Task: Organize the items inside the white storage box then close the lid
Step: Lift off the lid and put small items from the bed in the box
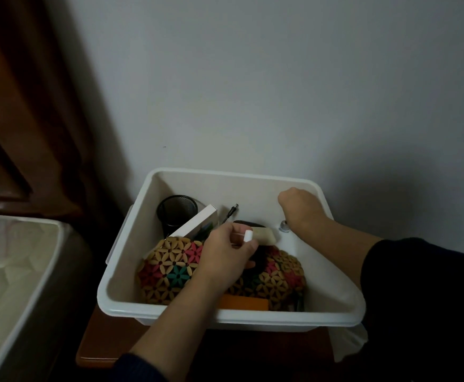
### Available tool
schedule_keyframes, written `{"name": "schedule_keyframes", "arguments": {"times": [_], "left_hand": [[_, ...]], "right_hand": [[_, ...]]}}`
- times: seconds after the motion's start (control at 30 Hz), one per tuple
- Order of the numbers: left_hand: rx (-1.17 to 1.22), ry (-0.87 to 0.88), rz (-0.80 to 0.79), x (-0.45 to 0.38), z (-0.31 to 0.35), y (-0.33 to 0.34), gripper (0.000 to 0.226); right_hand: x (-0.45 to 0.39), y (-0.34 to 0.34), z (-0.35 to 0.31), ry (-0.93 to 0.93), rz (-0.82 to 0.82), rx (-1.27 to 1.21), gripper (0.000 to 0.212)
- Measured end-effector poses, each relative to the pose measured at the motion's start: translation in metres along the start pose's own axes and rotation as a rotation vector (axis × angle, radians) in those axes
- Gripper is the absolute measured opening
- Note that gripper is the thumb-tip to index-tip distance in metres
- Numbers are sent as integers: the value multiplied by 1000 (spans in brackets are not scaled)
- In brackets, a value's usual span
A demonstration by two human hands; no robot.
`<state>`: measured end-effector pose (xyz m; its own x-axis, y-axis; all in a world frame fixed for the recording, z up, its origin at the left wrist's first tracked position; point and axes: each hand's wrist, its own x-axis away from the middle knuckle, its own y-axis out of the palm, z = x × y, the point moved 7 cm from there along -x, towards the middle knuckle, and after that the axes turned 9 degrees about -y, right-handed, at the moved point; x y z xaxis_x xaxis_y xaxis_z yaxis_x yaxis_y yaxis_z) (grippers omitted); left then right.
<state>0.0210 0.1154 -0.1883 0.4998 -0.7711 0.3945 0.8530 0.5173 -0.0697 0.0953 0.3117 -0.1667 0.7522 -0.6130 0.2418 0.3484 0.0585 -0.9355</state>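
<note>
The job looks to be in its middle stretch: the white storage box (153, 312) sits open on a small wooden table (106, 346), its contents are still a loose jumble, and no lid is on it, so both the tidying and the closing are left to do. What may be the lid is a pale tray-like shape (18, 271) at the left edge, but that cannot be told for sure. Nearest the camera, against the front wall of the box, lies an orange block (243, 303), and just behind it two flower-patterned mats (167, 274) cover most of the floor. The left hand (225, 257) reaches in over those mats and pinches a small white cylinder (248, 236) between thumb and fingers, held up clear of the things below. Just beyond its fingertips lies a cream-coloured oblong piece (265, 235), which seems to touch or nearly touch the cylinder. Further back stand a white flat carton (197, 220) leaning against a black mesh cup (177, 210) in the far left corner, and a thin black plug (232, 212) pokes up beside them. On the far right, the right hand (299, 205) is curled into a fist near the back wall, above a small silver knob-like thing (283, 226); whether it holds anything cannot be seen.
</note>
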Motion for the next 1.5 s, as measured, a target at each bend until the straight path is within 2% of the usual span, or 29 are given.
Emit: {"name": "schedule_keyframes", "arguments": {"times": [0.13, 0.2, 0.23, 0.3, 0.37, 0.4, 0.47, 0.67, 0.8, 0.87, 0.93, 1.03, 1.33, 1.5], "left_hand": [[13, -31, -10, 0, -3, 0, 25], [13, -48, -20, 1, -3, 0, 30], [12, -53, -24, 2, -3, 1, 33], [37, -49, -20, 2, -1, 1, 43], [58, -37, 2, 3, 0, 0, 57], [59, -31, 12, 3, 1, -1, 62], [36, -17, 14, 4, 2, -1, 68], [-137, 51, -5, 8, 7, 3, 66], [-342, 97, 18, 7, 6, 7, 47], [-435, 83, -8, 6, 3, 11, 44], [-498, 40, -48, 3, -1, 14, 45], [-573, -44, -97, 0, -9, 15, 46], [-599, -82, -117, 0, -14, 16, 42], [-609, -76, -119, -2, -14, 16, 43]], "right_hand": [[3, -9, 5, -15, 32, -15, 26], [7, -19, 10, 10, 101, -90, 16], [11, -24, 12, 18, 156, -183, 10], [23, -28, 9, 1, 220, -605, 6], [42, -23, -8, -70, 55, -1138, 11], [51, -21, -19, -126, -61, -1294, 18], [68, -20, -37, -233, -204, -1374, 29], [77, -18, -39, -262, -102, -1157, 22], [67, -34, -5, -238, 79, -597, 20], [57, -29, 12, -170, 61, -417, 21], [46, -16, 16, -100, -33, -264, 27], [29, 1, 2, -112, -74, -27, 33], [6, 27, -10, -95, 19, 254, 8], [7, 27, -13, -83, -17, 316, 10]]}}
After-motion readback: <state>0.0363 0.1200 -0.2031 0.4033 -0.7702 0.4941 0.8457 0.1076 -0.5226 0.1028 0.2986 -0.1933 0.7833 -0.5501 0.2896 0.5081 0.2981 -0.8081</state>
